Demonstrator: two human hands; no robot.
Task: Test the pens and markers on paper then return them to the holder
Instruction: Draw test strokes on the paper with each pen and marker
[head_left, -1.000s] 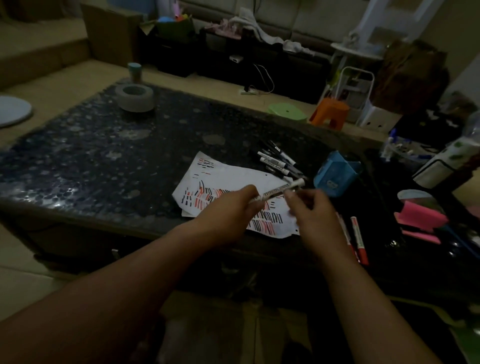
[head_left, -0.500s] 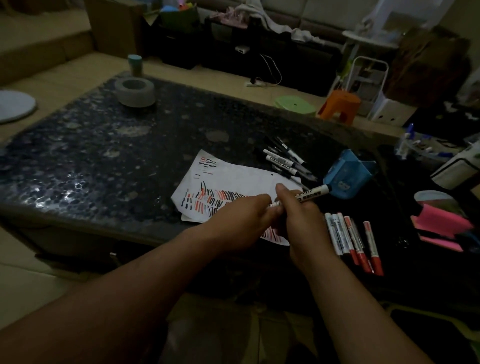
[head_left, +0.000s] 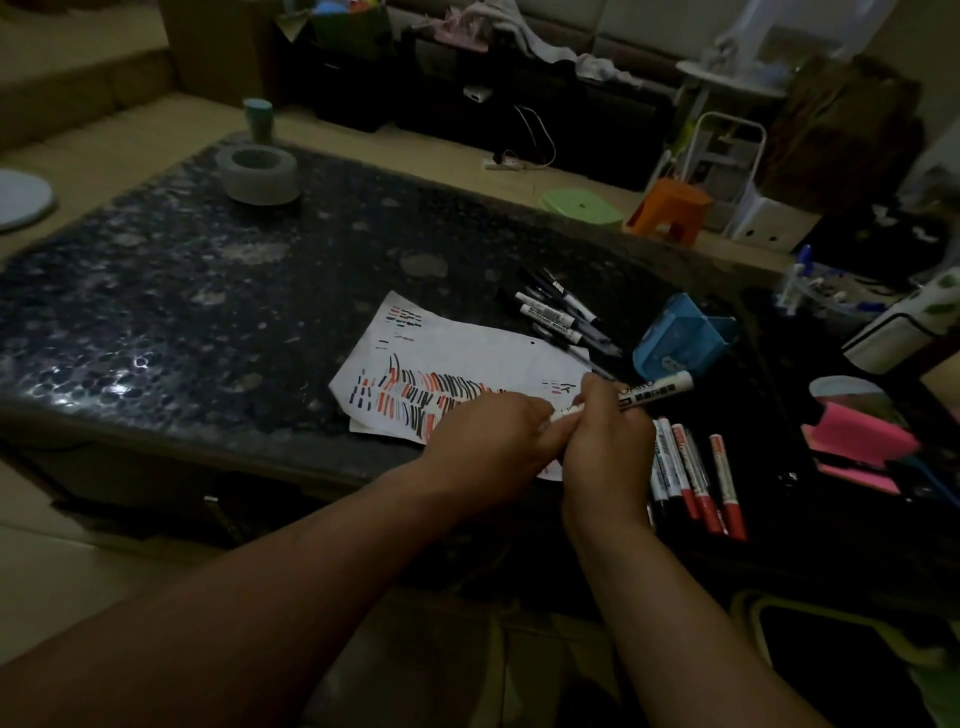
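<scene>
The two hands are close together, touching over the near edge of the paper (head_left: 467, 345), and both are clamped on one marker (head_left: 658, 388). The right hand (head_left: 605, 447) is curled round the middle of the barrel. The left hand (head_left: 493, 441) pinches the end that points toward it. The far end sticks out past the right hand, up and to the right. I cannot tell whether the cap is on or coming off, because the join is hidden between the hands. The marker looks like a light, stiff plastic tube, smooth enough to twist in a loose grip, so the barrel is best held full-fisted as it is now. The cap end probably wants a firm pinch and a straight pull, not a bend. The tip would be the only delicate part and should meet the paper lightly. The holder (head_left: 680, 340) lies tipped just beyond the right hand. Beyond both hands is a heap of black pens (head_left: 553, 315). A row of red markers (head_left: 698, 480) lies on the table (head_left: 208, 312) just right of the right hand.
</scene>
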